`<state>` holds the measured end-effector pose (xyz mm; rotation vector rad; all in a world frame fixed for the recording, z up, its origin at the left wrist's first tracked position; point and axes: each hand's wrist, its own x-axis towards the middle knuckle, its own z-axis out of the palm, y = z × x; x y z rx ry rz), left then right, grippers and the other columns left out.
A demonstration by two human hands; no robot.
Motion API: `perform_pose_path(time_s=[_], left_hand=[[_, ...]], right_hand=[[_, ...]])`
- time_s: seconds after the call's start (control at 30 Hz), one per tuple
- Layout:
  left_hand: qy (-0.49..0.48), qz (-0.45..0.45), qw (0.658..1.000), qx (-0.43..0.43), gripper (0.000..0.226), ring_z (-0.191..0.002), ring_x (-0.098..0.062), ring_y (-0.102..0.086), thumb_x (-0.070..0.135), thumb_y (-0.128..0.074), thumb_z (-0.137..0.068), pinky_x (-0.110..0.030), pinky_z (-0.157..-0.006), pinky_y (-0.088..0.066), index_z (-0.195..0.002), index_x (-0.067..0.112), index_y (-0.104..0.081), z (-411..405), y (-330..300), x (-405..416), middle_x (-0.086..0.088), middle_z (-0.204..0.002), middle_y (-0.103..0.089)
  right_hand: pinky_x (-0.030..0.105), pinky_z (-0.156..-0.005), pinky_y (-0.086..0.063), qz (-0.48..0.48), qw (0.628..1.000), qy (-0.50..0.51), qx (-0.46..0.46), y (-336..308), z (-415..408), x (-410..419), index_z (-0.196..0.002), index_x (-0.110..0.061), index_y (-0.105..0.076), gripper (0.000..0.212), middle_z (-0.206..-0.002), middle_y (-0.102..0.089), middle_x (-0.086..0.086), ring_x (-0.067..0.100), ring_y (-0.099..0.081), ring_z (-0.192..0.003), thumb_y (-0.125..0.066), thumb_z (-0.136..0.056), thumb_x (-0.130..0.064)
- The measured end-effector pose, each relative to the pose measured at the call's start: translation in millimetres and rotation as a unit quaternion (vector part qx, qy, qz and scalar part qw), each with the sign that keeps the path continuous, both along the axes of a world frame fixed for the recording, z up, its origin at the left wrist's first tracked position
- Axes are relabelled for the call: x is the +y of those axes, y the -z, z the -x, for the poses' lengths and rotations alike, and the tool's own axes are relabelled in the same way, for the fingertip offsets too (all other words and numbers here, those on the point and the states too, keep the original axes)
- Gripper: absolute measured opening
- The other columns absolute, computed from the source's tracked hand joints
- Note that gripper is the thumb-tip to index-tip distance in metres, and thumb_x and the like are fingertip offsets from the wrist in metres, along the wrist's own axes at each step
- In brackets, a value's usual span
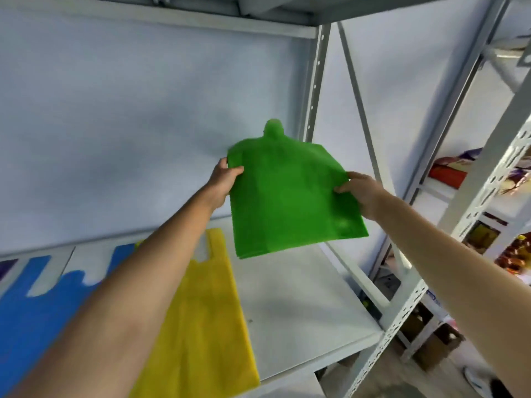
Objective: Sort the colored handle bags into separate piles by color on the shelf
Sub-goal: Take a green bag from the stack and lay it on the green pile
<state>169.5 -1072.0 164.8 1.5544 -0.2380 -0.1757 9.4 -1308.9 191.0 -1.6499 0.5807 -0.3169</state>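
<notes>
A green handle bag (290, 196) hangs in the air above the right part of the white shelf (301, 311), handles pointing away from me. My left hand (225, 179) pinches its left edge and my right hand (362, 193) grips its right edge. Flat on the shelf below lies a yellow bag (201, 326), partly covered by my left forearm. Left of it lie blue bags (37, 305) with their handles toward the wall. A sliver of a purple bag (5, 268) shows at the far left edge.
A white wall backs the shelf. Grey perforated metal uprights (313, 81) and a diagonal brace (359, 116) frame its right end. Another rack (488, 196) at right holds boxes and coloured packets. Cardboard boxes sit on the floor below.
</notes>
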Motion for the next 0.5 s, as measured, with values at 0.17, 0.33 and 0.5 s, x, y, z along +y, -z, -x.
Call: perform_pose_path(time_s=[0.17,0.33,0.5], left_hand=[[0.000,-0.140,0.985,0.105,0.028,-0.099,-0.028,-0.065,0.013,-0.056,-0.088,-0.036,-0.086,-0.052,-0.114,0.006,-0.064,24.3,132.5,-12.1,-0.015,-0.114,-0.067],[-0.030,-0.292,0.946,0.137,0.034,-0.112,-0.031,-0.062,0.022,-0.054,-0.091,-0.035,-0.091,-0.051,-0.120,0.006,-0.062,52.4,225.8,-14.0,-0.018,-0.124,-0.063],[-0.058,-0.293,0.945,0.134,0.031,-0.108,-0.032,-0.063,0.018,-0.054,-0.089,-0.037,-0.089,-0.053,-0.116,0.007,-0.062,70.0,231.0,-16.9,-0.016,-0.119,-0.065]], right_hand=[[0.050,-0.089,-0.052,0.081,0.982,-0.011,0.170,118.3,4.2,-8.5,-0.115,0.006,-0.061,0.037,-0.111,-0.064,0.029,0.037,-0.064,-0.092,-0.056,-0.078,0.011],[0.039,-0.083,-0.051,0.253,0.923,-0.048,0.284,201.0,18.2,-1.2,-0.118,0.003,-0.058,0.037,-0.111,-0.063,0.025,0.033,-0.063,-0.093,-0.050,-0.082,0.002],[0.038,-0.089,-0.049,0.319,0.894,-0.038,0.312,214.9,32.1,-0.5,-0.119,0.003,-0.056,0.035,-0.120,-0.060,0.025,0.037,-0.058,-0.113,-0.044,-0.086,0.000]])
